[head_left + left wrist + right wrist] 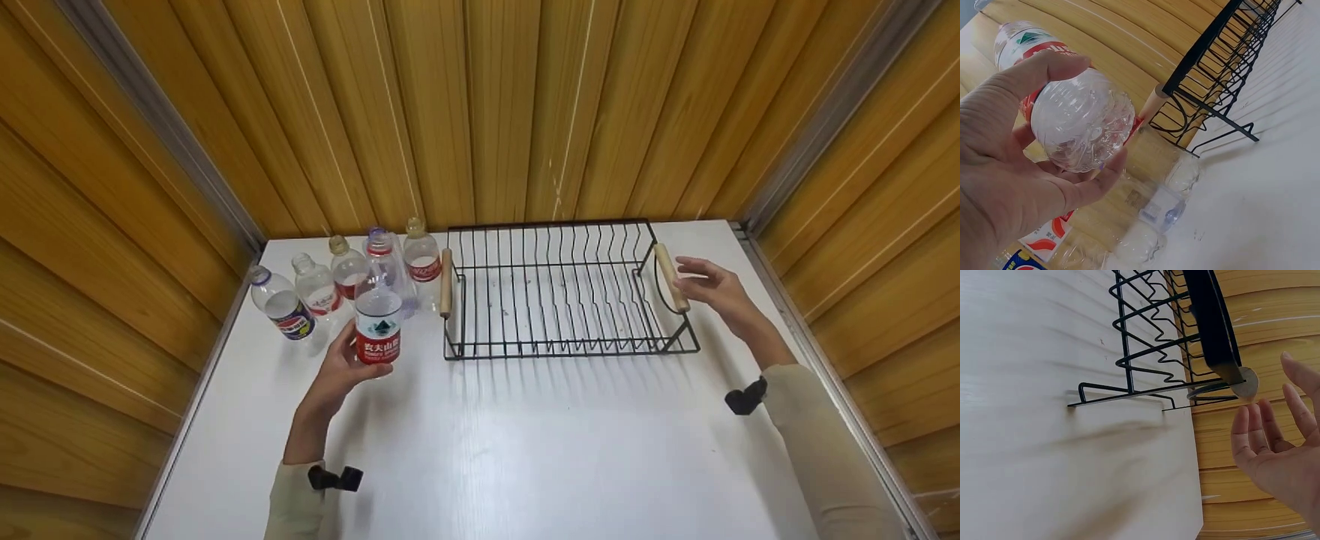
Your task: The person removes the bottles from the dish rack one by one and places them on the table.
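My left hand (346, 366) grips a clear plastic bottle (379, 327) with a red and white label, thumb and fingers around its lower part. In the left wrist view the bottle (1084, 118) tilts with its ridged base toward the camera. Behind it stand several other clear bottles, among them one with a blue label (295, 324) and one with a red label (424, 268). My right hand (716, 289) is beside the right wooden handle (670, 277) of a black wire rack (570, 346). Its fingers are loosely bent, fingertips right at the handle's end in the right wrist view.
The rack stands at the back middle of the white table (517, 450), near the wood-panelled wall (502, 112). Its left wooden handle (446, 283) is close to the bottles. Metal-edged side panels (885, 300) border the table on both sides.
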Demonstrator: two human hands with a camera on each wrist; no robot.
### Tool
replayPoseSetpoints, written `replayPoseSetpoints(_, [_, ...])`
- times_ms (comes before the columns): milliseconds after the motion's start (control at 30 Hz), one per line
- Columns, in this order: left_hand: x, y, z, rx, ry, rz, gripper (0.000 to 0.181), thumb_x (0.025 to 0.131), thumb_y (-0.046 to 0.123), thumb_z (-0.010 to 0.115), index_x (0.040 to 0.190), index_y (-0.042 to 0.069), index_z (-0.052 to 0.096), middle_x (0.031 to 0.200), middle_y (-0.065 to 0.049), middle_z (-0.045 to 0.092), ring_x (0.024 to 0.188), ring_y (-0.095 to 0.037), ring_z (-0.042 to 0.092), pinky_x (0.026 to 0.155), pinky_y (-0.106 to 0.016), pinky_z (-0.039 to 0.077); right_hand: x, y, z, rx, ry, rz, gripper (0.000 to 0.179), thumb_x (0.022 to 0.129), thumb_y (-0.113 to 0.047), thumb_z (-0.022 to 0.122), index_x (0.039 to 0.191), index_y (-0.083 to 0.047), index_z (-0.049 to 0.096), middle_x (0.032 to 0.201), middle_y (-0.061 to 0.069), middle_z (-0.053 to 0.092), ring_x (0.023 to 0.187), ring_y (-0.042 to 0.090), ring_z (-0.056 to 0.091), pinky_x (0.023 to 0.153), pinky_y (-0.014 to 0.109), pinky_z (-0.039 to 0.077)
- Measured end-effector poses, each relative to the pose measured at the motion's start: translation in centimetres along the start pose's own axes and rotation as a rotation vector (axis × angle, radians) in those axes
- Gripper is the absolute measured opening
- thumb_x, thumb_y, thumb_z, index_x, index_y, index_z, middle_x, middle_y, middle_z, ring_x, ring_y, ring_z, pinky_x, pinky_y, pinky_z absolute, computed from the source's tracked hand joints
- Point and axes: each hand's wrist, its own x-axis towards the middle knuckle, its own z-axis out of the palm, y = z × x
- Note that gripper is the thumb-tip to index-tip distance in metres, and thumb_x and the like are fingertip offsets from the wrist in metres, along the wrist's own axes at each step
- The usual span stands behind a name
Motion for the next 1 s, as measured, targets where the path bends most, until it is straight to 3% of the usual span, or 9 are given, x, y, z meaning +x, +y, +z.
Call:
replayPoseSetpoints(133, [-0.8, -0.3, -1.0, 0.004, 0.049, -0.028, 0.104, 0.080, 0.003, 0.085, 0.161, 0.027, 0.025, 0.160, -0.003, 0.038, 0.150, -0.029, 0.035, 0.119, -0.052, 0.038, -0.1, 0.2, 0.0, -0.075, -0.032, 0.022, 0.063, 0.102, -0.024, 0.065, 0.154, -0.001, 0.040, 0.144, 0.014, 0.047, 0.103, -0.007, 0.062, 0.086, 0.014, 0.052])
replayPoseSetpoints(367, [-2.1, -1.4, -2.6, 0.050, 0.152, 0.026, 0.097, 0.083, 0.005, 0.083, 0.160, 0.024, 0.027, 0.157, -0.002, 0.040, 0.145, -0.024, 0.039, 0.120, -0.049, 0.037, -0.3, 1.1, -0.1, -0.076, -0.075, 0.020, 0.062, 0.102, -0.024, 0.065, 0.155, -0.002, 0.040, 0.129, 0.000, 0.054, 0.104, -0.004, 0.063, 0.084, 0.019, 0.056])
replayPoseSetpoints(600, [-3.4, -2.7, -3.9, 0.126, 0.285, 0.034, 0.094, 0.082, 0.003, 0.084, 0.158, 0.019, 0.032, 0.152, -0.002, 0.046, 0.135, -0.015, 0.044, 0.107, -0.028, 0.044, -0.4, 1.7, -0.3, -0.036, -0.137, 0.065, 0.066, 0.103, -0.029, 0.062, 0.159, -0.010, 0.033, 0.138, 0.007, 0.048, 0.109, -0.003, 0.061, 0.088, 0.018, 0.055])
replayPoseSetpoints(1000, [-4.5, -3.5, -6.4, 0.153, 0.434, -0.019, 0.097, 0.083, 0.009, 0.085, 0.160, 0.020, 0.026, 0.152, 0.000, 0.042, 0.132, -0.010, 0.043, 0.096, -0.007, 0.044, -0.1, 1.7, -0.9, 0.022, -0.187, 0.079, 0.064, 0.106, -0.026, 0.056, 0.162, -0.017, 0.027, 0.125, -0.013, 0.060, 0.111, -0.003, 0.062, 0.089, 0.020, 0.055])
